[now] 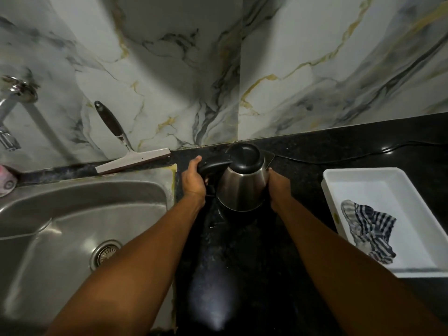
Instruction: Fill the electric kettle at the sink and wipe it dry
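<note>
A steel electric kettle (240, 187) with a black lid and black handle stands on the dark counter near the back wall, right of the sink. My left hand (193, 181) is wrapped around its handle. My right hand (278, 190) presses against the kettle's right side. The lid is closed. The steel sink (80, 229) lies to the left, with the chrome tap (9, 110) at the far left edge. A blue-and-white striped cloth (369, 229) lies crumpled in a white tray.
The white tray (378, 183) sits on the counter at the right. A squeegee (131, 161) leans on the marble wall behind the sink. A black cord (351, 155) runs along the counter behind the kettle. A pink object (6, 183) sits at the sink's back left.
</note>
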